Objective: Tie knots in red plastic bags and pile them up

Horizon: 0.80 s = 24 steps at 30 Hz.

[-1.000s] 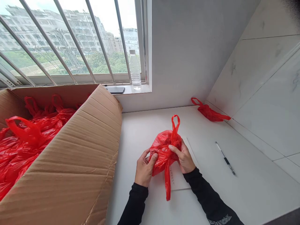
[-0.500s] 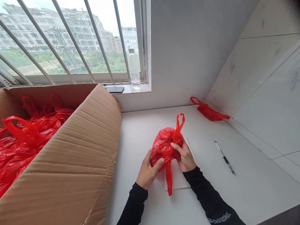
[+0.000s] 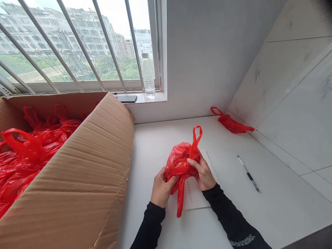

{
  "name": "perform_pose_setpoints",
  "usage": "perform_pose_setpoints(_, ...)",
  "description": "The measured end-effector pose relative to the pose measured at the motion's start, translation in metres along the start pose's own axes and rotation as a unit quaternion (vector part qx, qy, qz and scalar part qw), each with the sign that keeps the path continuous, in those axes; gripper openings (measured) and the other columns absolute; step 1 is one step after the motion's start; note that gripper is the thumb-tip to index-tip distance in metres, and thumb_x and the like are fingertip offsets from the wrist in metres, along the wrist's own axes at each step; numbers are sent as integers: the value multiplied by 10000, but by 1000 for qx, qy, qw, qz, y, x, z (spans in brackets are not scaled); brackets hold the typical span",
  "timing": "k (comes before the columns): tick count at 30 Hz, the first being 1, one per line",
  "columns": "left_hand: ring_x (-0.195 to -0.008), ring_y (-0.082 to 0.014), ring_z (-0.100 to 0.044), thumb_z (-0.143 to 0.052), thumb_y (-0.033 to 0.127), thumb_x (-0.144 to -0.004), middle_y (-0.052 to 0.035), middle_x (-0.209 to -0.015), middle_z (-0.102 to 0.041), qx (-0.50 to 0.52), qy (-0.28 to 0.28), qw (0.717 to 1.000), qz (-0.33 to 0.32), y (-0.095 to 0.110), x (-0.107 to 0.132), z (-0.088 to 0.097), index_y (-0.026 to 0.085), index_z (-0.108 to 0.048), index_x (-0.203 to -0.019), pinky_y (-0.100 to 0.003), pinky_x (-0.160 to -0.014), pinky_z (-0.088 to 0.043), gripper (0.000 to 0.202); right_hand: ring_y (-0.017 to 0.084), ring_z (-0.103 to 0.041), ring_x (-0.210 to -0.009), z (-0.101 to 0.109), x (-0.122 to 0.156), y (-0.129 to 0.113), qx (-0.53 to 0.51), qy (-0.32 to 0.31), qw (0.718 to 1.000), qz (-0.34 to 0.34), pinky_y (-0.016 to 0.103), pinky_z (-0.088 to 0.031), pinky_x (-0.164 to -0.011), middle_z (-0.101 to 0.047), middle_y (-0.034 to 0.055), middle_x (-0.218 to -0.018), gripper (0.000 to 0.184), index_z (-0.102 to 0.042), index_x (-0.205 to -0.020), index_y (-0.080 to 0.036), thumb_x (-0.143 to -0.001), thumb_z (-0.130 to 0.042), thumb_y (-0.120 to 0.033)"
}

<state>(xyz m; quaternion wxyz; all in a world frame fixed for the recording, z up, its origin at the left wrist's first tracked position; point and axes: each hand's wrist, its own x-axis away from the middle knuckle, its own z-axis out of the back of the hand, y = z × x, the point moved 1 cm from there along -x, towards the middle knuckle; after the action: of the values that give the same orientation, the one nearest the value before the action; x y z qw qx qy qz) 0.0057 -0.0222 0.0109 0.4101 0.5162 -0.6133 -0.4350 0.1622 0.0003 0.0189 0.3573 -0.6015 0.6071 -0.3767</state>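
The knotted red plastic bag (image 3: 178,152) is held between both hands' fingers, above a written-on sheet of paper (image 3: 198,199) lying on the desk (image 3: 186,228). As far as can be judged, the tying is done: a knot seems to sit beside the right thumb, one handle loop (image 3: 197,131) standing beyond the fingers, the other handle (image 3: 180,202) hanging toward the wearer. Left undone is the setting down, and the bag looks unopened; its contents cannot be made out. More red bags (image 3: 46,140) fill the cardboard box (image 3: 111,155) left of the fingers; a smaller red bag (image 3: 232,124) lies beyond them to the right, the pen (image 3: 249,176) nearer on that side. The left hand (image 3: 159,188) grips the bag's near left edge, thumb on top; the right hand (image 3: 205,175) cups its right side, thumb pressing across near the knot. Both forearms angle inward, palms facing each other.
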Motion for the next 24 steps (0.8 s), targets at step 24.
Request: perform_pose_setpoints(24,-890,-226,-695,-804,117,-614,-90,-1018,-734,156,22,984,82,1,-2,3,162,-630,-1142,-310,-803,-543,558,249,-622,-1095,-4,-1,1,26,-11,1000,6,410,-466,-995,-682,45,-1172,386,-569,-1230,-261,-892,-630,-439)
